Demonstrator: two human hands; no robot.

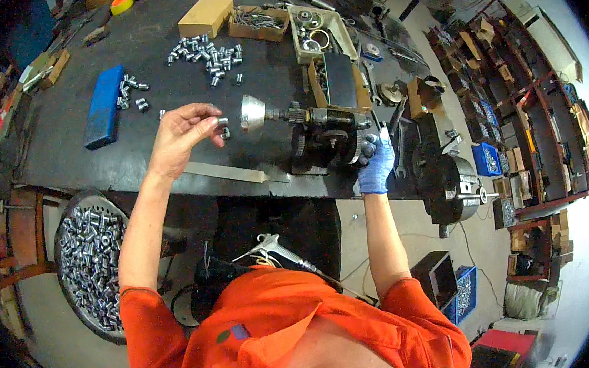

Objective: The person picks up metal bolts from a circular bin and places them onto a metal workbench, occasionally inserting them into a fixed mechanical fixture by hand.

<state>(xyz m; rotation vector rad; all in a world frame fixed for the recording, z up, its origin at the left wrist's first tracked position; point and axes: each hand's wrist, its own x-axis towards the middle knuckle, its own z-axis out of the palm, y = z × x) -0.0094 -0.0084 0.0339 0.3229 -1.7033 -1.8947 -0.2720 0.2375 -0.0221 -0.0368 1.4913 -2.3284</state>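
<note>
My left hand (pixel 183 132) is raised over the dark, worn counter (pixel 160 56), its fingertips pinched together on one small silver metal cylinder (pixel 222 122), which I hold just beside the mouth of the shiny cone-shaped metal cup (pixel 252 112) at the front of the small dark geared machine (pixel 325 134). The piece is at the cone but not inside it, as far as I can tell. My right hand (pixel 377 162), in a blue glove, is closed around the far end of that machine at the counter's near edge; the glove hides what exactly it grips, probably a handle or crank. Judging by how things lie, the work looks to be somewhere in the middle: a loose scatter of the same small silver cylinders (pixel 208 54) lies further back on the counter, a few more (pixel 131 89) sit beside the long blue plastic block (pixel 103 105), and the round wire basket (pixel 92 265) below the counter on my left is heaped with many like pieces. I cannot tell which pile is finished and which is waiting. A flat pale metal strip (pixel 224 172) lies on the counter under my left wrist, and cardboard boxes (pixel 206 16) stand at the back.
</note>
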